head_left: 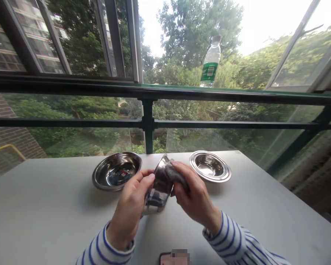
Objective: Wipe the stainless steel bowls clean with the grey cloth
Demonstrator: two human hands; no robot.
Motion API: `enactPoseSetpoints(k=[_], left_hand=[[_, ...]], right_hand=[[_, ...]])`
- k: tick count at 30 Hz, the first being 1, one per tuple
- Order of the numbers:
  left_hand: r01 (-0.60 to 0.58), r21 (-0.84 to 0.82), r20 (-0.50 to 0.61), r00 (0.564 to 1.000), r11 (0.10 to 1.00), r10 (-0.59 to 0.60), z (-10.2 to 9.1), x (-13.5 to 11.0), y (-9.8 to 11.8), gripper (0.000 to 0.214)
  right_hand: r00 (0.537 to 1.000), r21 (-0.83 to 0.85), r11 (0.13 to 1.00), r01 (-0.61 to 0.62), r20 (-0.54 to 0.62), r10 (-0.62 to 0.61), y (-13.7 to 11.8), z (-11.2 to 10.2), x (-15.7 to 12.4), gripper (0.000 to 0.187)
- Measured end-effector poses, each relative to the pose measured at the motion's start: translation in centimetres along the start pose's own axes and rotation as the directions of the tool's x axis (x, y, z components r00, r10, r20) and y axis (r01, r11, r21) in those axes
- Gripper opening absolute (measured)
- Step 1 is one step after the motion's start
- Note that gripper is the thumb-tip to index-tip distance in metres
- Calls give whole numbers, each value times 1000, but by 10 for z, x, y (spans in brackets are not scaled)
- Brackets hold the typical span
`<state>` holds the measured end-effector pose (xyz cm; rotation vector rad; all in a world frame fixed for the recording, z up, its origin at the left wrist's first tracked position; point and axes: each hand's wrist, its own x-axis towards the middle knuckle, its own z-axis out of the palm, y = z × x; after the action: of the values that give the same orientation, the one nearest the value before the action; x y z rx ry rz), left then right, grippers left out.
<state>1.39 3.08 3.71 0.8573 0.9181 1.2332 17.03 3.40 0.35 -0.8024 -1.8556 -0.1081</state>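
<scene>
My left hand (134,202) grips a shiny metal bowl (159,189) by its side, thumb toward me, and holds it tilted above the white table. In my right hand (194,193) is a bunched grey cloth (175,176), pressed against the bowl's right edge. Part of the bowl is hidden behind the cloth and my fingers. Beyond my left hand sits a wide steel bowl (99,176) with a dark, reflective inside. A smaller stack of steel bowls (227,175) stands on the table past my right hand.
The white table (57,221) reaches to a window with a dark green railing (99,89). A phone (165,258), partly blurred out, lies at the near edge. A clear bottle with a green label (209,70) stands behind the railing. Trees show outside.
</scene>
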Motion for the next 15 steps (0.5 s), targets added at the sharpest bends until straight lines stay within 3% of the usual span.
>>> enactPoseSetpoints(k=[2,5,8,10,12,15], left_hand=[[-9,-1,-9,1000,1000,9,-1,2,-1,30],[-27,14,1,1000,1000,27,-6,5,-3,26],[-50,56,-22,998,997,51,-11,8,-4,26],[-59,92,-23,998,994,61,-11,7,-3,29],[-62,114,-23,998,992,65,-10,6,-3,30],[-71,116,-41,996,991,76,-9,5,-3,29]], right_hand=[[999,-2,1000,20,42,-20,-3,1,-1,41],[963,-27,976,216,170,-209,-10,1,-3,37],[934,-44,945,324,173,-313,-9,-2,-2,37],[965,-45,968,248,102,-242,-1,-5,0,37],[999,-28,998,52,17,-52,7,-6,2,35],[984,-13,985,-173,-50,172,8,-5,3,32]])
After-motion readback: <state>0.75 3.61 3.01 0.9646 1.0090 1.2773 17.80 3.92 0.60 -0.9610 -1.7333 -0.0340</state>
